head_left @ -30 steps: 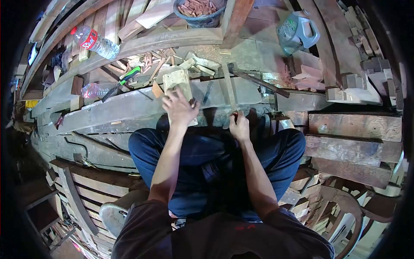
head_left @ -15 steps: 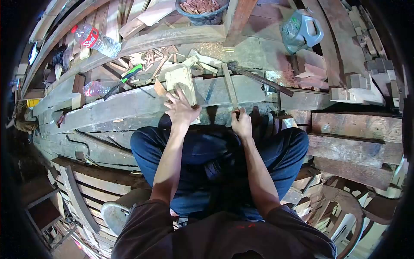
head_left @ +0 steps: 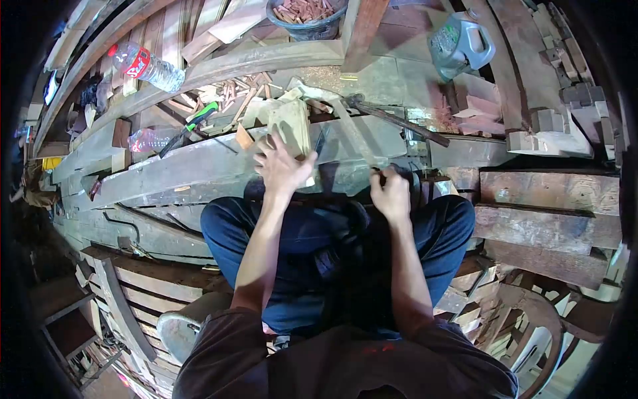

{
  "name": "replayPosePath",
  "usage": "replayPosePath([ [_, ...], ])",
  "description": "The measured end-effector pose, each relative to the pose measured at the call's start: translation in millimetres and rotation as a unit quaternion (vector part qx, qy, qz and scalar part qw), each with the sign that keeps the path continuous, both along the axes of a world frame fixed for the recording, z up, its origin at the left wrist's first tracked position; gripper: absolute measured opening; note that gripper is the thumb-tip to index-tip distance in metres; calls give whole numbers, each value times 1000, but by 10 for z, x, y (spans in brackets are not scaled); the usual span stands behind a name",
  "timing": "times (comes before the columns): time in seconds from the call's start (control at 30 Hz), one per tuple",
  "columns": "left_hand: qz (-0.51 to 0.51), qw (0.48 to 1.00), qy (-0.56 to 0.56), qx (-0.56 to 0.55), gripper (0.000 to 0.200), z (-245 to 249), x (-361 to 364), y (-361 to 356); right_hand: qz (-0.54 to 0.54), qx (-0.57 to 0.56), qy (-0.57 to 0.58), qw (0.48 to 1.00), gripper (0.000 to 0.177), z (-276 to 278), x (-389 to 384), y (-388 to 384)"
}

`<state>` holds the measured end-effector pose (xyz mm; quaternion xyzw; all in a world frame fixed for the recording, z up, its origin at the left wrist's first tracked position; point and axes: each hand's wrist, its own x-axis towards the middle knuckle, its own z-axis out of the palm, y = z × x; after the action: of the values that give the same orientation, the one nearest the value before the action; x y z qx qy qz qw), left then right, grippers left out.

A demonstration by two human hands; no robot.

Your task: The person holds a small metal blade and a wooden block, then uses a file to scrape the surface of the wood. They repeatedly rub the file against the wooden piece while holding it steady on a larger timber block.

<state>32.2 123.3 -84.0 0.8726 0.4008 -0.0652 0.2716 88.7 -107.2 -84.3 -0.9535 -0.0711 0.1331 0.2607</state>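
The left hand (head_left: 282, 167) spreads over a wood block (head_left: 290, 125) lying across both long edges of a plank (head_left: 199, 161), seemingly steadying it; the right hand (head_left: 391, 191) curls around a flat bar (head_left: 353, 132) near the plank's right end. A bottle's (head_left: 166, 77) red label (head_left: 139, 62) starts "S"; the rest is unclear.

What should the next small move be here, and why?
Probably steady the block with the left grip before bringing the tool over: the left grip is spread over the block's near end, while the right grip holds the tool, blurred, to the block's right.
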Motion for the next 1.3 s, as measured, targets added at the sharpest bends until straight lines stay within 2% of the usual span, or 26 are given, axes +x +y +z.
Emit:
replayPosePath([
  [0.13, 58, 995, -76, -9, 111, -158, -72, 287, 95, -30, -61, 993, 25, 463, 146, -274],
  [0.17, 65, 995, -76, 7, 109, -187, -75, 326, 98, -69, -34, 992, 25, 648, 145, -277],
  [0.37, 69, 990, -123, 18, 101, -54, -101, 338, 112, -172, 14, 979, 30, 661, -46, -434],
  [0.83, 62, 991, -122, 1, 103, 10, -86, 286, 83, -112, 32, 990, 28, 395, -292, -377],
  [1.3, 64, 992, -112, 1, 102, 81, -117, 332, 104, -94, 42, 989, 30, 317, -385, -176],
])
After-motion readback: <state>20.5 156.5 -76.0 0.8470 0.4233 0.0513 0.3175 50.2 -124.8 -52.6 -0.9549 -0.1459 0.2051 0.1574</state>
